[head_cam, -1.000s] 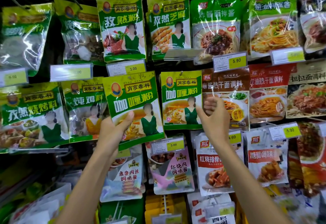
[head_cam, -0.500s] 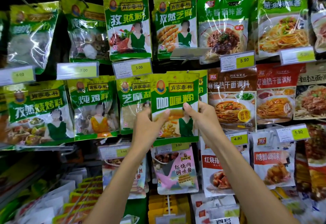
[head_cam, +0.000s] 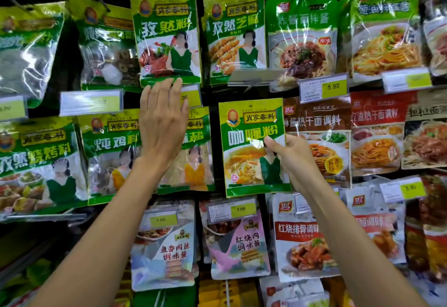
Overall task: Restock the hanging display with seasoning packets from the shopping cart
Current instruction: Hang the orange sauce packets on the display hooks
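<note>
Within our right hand (head_cam: 294,161) we pinch the curry packet (head_cam: 249,137) by its right edge, likely steadying it for hanging; left of that grip, our flat left hand (head_cam: 162,128) probably holds a neighbouring packet (head_cam: 196,161) aside.

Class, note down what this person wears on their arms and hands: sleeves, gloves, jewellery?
Nothing visible: the left hand and right hand are ungloved, with no rings, and both forearms are bare, without sleeves, watch or bracelet in view.

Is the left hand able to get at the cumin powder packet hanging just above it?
Likely yes: the left hand is open and empty, its fingertips at the lower edge of the cumin powder packet, nothing between them.
</note>
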`<action>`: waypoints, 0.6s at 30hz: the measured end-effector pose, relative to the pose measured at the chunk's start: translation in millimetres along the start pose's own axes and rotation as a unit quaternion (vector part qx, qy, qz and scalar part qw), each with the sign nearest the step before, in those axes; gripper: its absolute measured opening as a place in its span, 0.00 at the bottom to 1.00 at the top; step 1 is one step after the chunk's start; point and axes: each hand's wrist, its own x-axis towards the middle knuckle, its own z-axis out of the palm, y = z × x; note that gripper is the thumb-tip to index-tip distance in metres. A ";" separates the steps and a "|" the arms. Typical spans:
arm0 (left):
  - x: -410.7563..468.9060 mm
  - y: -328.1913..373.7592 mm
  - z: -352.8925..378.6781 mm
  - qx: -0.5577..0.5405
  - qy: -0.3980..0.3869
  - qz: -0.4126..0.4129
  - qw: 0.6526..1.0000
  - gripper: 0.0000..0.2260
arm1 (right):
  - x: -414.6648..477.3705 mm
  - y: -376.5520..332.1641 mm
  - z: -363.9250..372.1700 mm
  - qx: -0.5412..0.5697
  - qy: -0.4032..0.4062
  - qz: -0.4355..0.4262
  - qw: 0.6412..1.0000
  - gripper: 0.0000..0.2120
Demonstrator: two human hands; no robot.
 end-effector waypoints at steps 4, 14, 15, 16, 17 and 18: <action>-2.0 -0.8 2.8 0.003 0.019 0.004 1.000 0.18 | 9.7 -2.6 0.6 -0.001 0.013 0.016 1.000 0.20; -1.9 -1.9 4.4 -0.005 0.029 0.003 1.000 0.19 | 19.7 -0.2 0.6 0.004 0.031 0.059 0.998 0.17; -1.7 -2.1 4.3 -0.005 0.029 0.003 1.000 0.19 | 20.1 1.0 0.7 0.003 0.031 0.062 0.998 0.18; -1.6 -2.2 4.3 -0.005 0.028 0.003 1.000 0.19 | 20.4 1.6 0.7 0.000 0.032 0.063 0.997 0.17; -1.6 -2.0 4.1 -0.006 0.028 0.004 1.000 0.19 | 21.2 1.8 1.0 -0.002 0.033 0.065 0.997 0.15; -1.5 -2.0 4.0 -0.007 0.028 0.004 1.000 0.19 | 21.5 1.3 1.3 -0.001 0.032 0.067 0.997 0.14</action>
